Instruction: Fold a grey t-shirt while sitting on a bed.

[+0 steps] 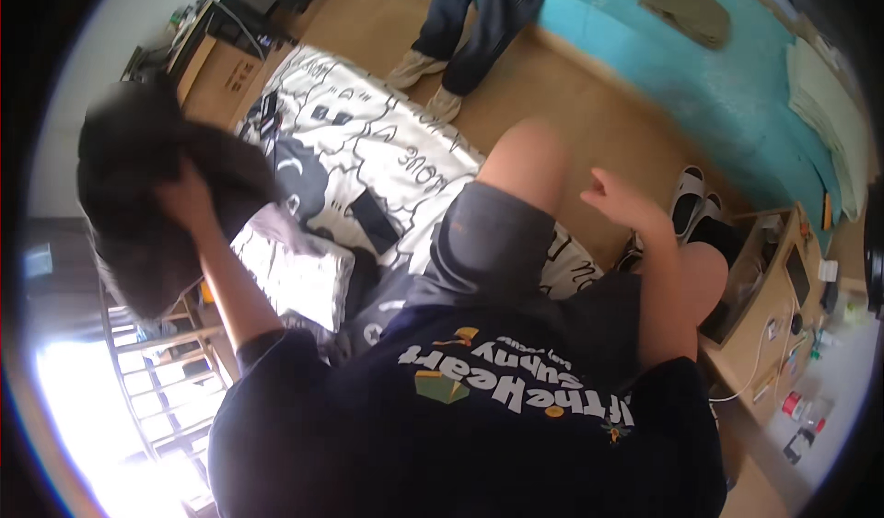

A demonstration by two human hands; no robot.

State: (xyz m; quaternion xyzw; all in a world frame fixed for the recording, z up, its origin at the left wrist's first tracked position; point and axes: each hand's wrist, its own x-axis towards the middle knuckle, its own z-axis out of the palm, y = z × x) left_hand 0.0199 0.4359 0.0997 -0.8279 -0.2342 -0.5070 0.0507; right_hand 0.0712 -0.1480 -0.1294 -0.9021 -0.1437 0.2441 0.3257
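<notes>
My left hand [189,197] is raised at the left, its fingers closed into a bulky dark cloth bundle [138,200] that looks like a garment. Motion blurs the bundle, and its exact kind cannot be made out. Over my bent knees, my right hand [626,207] hangs in the air with loosely curled fingers and nothing visible in it. Between my arms, a black phone-like slab [373,221] lies on a white bedspread [364,94] with black cartoon print. Close to my left forearm sits a folded white cloth [308,283].
Another person's legs in dark trousers [488,21] stand beyond the bed. A folded olive cloth [686,9] lies on a turquoise surface [599,21]. Black-and-white slippers [686,200] rest beside a wooden cabinet [750,306] at the right. A cardboard box [221,76] is at the upper left.
</notes>
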